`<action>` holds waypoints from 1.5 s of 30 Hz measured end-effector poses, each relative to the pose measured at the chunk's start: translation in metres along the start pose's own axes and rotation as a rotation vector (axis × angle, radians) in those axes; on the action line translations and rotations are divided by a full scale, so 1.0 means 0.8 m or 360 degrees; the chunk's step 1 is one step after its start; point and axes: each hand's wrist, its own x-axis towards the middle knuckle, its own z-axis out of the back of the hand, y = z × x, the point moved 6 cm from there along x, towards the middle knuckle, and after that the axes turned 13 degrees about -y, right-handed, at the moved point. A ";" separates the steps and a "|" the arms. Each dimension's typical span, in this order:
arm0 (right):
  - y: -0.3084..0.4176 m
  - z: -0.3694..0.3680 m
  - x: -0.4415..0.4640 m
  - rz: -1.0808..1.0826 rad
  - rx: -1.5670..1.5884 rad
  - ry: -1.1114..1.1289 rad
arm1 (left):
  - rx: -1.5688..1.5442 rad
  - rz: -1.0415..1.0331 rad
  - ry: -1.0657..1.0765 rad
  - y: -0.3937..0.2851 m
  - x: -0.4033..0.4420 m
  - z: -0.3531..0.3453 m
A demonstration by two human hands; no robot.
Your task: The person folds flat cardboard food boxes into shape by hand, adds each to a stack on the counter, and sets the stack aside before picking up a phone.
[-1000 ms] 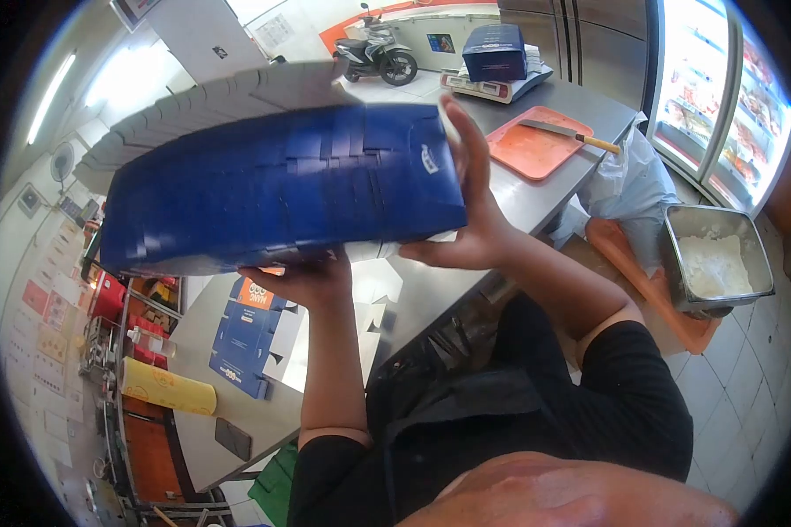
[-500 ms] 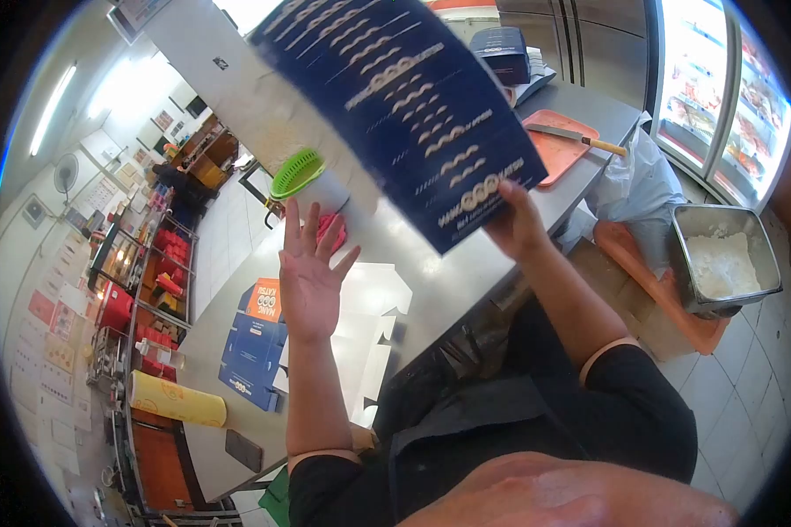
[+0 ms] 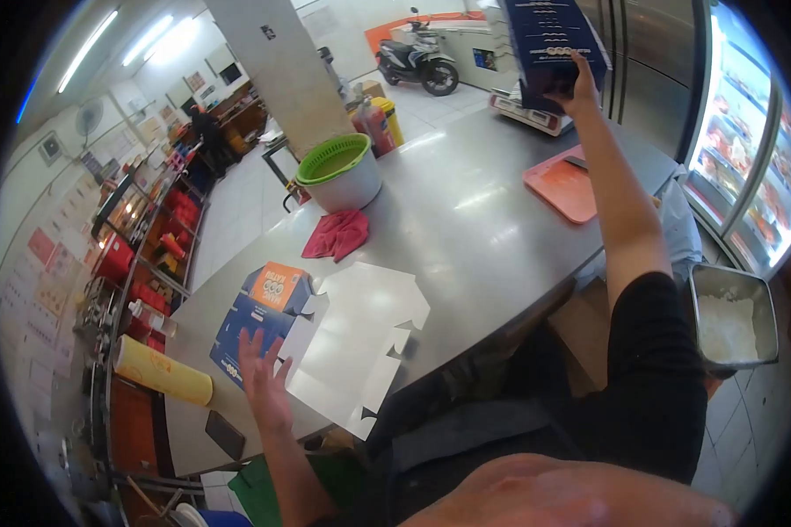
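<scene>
My right hand (image 3: 580, 92) is stretched to the far right, its fingers closed on the near edge of a navy printed cardboard box (image 3: 549, 35). That box stands over a weighing scale (image 3: 533, 114); whether it rests on something there is hard to tell. My left hand (image 3: 266, 386) has its fingers spread and holds nothing. It hovers at the near edge of a flat navy and orange box blank (image 3: 250, 323). Beside this blank, another lies unfolded with its white inner side (image 3: 360, 334) up.
A white bucket with a green basket (image 3: 336, 162) and a red cloth (image 3: 336, 235) sit on the steel table (image 3: 466, 220). An orange tray with a knife (image 3: 558, 189), a yellow roll (image 3: 163, 371) and a phone (image 3: 226, 436) lie near its edges. A flour pan (image 3: 728, 325) stands right.
My right hand has carried the navy box away from me, over to the scale. My left hand has lowered toward the flat blank. The view has shifted too.
</scene>
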 end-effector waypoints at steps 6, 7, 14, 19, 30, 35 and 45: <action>-0.020 0.003 0.085 -0.0078 -0.0037 -0.0353 | 0.0416 0.0039 -0.0570 0.009 -0.039 0.111; -0.029 -0.001 0.089 -0.0074 -0.0071 -0.0395 | 0.0491 0.0050 -0.0624 0.003 -0.044 0.120; -0.046 0.031 0.133 -0.0131 -0.0589 -0.0285 | 0.0599 -0.0018 -0.0563 -0.017 -0.026 0.128; -0.034 0.124 0.188 -0.0012 -0.1421 -0.0517 | 0.0601 -0.0097 -0.0344 -0.023 -0.004 0.086; 0.043 -0.078 -0.219 0.1047 -0.1510 0.1179 | 0.1265 -0.2137 0.0508 -0.264 -0.054 -0.083; 0.014 -0.093 -0.428 0.1179 -0.1892 0.2141 | 0.1258 -0.2187 0.1027 -0.235 -0.043 -0.131; -0.054 -0.112 -0.484 0.0624 -0.2244 0.2073 | 0.1286 -0.2066 0.1090 -0.195 -0.006 -0.136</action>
